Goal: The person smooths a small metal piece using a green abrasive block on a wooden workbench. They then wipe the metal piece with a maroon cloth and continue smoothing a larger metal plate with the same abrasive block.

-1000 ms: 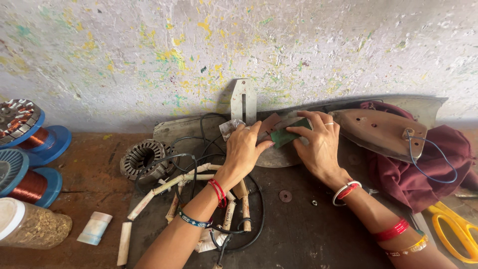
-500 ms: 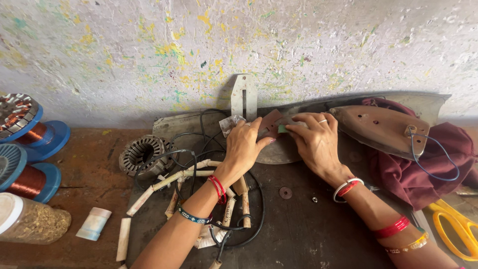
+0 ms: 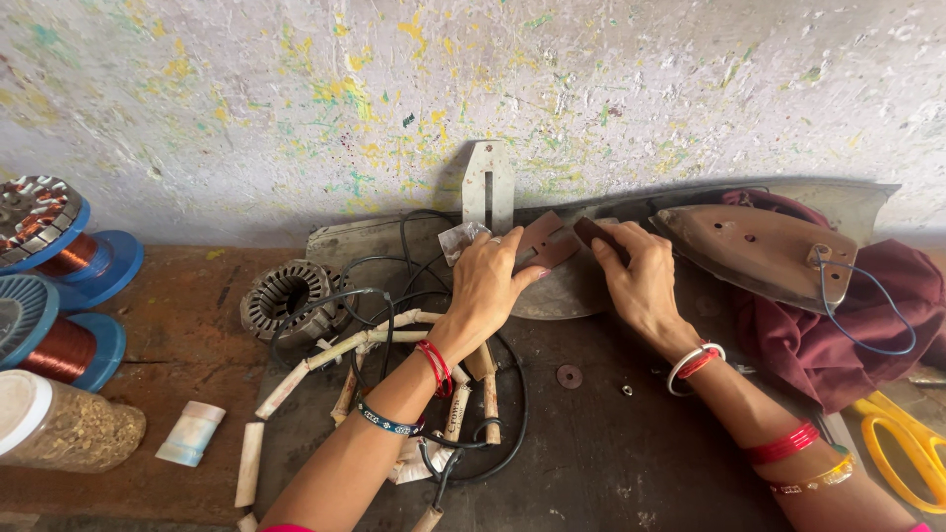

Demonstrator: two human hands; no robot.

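A clear plastic jar (image 3: 59, 426) with a white lid lies on its side at the near left edge of the dark surface (image 3: 611, 463), filled with something brownish and grainy. Just to its right lies a small, pale blue-and-white rolled packet (image 3: 190, 433). A crumpled silvery wrapper (image 3: 459, 239) sits farther back, beside the left hand (image 3: 488, 281).
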